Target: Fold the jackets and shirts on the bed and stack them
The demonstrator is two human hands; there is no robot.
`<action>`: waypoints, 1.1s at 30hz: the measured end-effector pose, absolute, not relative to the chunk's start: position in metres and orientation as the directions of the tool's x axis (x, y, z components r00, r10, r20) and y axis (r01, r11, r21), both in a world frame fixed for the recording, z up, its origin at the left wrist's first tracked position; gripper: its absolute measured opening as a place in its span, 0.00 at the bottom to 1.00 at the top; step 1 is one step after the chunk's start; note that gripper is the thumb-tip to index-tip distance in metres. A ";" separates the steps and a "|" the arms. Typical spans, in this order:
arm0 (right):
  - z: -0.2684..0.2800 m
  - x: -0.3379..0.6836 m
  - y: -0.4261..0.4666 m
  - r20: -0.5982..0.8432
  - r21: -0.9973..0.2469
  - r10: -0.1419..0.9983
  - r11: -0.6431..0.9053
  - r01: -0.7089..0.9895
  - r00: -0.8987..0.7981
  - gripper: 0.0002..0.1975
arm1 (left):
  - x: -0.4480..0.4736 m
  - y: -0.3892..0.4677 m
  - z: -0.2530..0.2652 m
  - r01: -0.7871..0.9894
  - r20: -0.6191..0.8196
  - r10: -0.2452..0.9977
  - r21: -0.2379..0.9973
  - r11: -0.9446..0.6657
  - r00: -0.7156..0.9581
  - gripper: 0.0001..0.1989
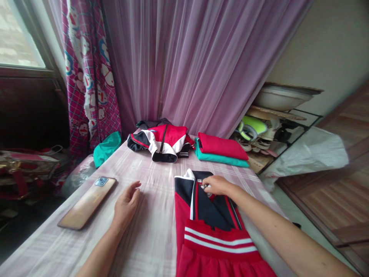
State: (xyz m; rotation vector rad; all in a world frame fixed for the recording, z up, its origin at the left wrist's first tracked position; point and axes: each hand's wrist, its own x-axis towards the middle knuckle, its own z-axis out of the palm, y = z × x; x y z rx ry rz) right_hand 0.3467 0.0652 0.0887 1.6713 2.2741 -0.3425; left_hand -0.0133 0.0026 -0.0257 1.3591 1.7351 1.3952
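Fingers of the right hand [216,185] pinch the folded red-navy jacket [211,223] collar — left hand [126,205] lies loose-fingered on smooth cloth.

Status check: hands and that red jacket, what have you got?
Left hand open, flat on the pale checked cloth. Right hand pinching the collar of the red and navy jacket. Gold phone lies left of the left hand, apart.

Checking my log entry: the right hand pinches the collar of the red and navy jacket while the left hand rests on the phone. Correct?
Not quite. In the head view the left hand rests on the bare checked cloth, beside the phone, not touching it. The right hand does pinch the collar of the red and navy jacket.
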 end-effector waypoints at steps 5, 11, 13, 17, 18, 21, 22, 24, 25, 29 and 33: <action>0.159 0.325 0.118 -0.495 -0.134 0.761 0.410 0.902 -0.419 0.07 | -0.011 0.002 -0.025 0.381 0.171 0.916 0.924 -0.022 -0.362 0.24; 0.317 0.278 0.238 0.438 -0.154 0.888 0.231 0.961 -0.143 0.22 | -0.015 0.001 -0.031 0.338 0.164 0.903 0.941 -0.022 -0.397 0.24; 0.351 0.267 0.262 0.662 -0.193 0.747 0.253 0.948 -0.065 0.23 | -0.018 0.001 -0.035 0.334 0.171 0.899 0.942 -0.029 -0.404 0.24; 0.328 0.241 0.265 0.465 -0.142 0.872 0.243 0.960 -0.152 0.22 | -0.019 0.003 -0.040 0.333 0.177 0.895 0.942 -0.034 -0.410 0.25; 0.306 0.235 0.261 0.380 -0.130 0.901 0.275 0.953 -0.208 0.20 | -0.018 0.004 -0.040 0.332 0.181 0.892 0.942 -0.037 -0.414 0.25; 0.228 0.226 0.244 0.219 -0.110 0.941 0.285 0.952 -0.256 0.15 | -0.018 0.003 -0.038 0.333 0.188 0.890 0.942 -0.044 -0.415 0.25; 0.204 0.227 0.238 0.174 -0.101 0.954 0.266 0.959 -0.246 0.13 | -0.018 0.003 -0.038 0.333 0.187 0.893 0.942 -0.044 -0.410 0.25; 0.164 0.236 0.228 0.095 -0.082 0.974 0.216 0.973 -0.208 0.11 | -0.018 0.002 -0.037 0.330 0.182 0.896 0.943 -0.043 -0.405 0.25; 0.150 0.245 0.223 0.062 -0.071 0.982 0.183 0.981 -0.179 0.10 | -0.019 0.002 -0.037 0.328 0.179 0.898 0.944 -0.042 -0.401 0.26; 0.116 0.298 0.214 0.019 -0.026 1.000 -0.007 1.000 0.008 0.13 | -0.021 0.002 -0.039 0.326 0.171 0.904 0.945 -0.037 -0.391 0.28; 0.099 0.360 0.215 0.111 0.013 0.980 -0.166 0.986 0.163 0.23 | -0.023 0.000 -0.038 0.347 0.163 0.902 0.938 -0.016 -0.399 0.28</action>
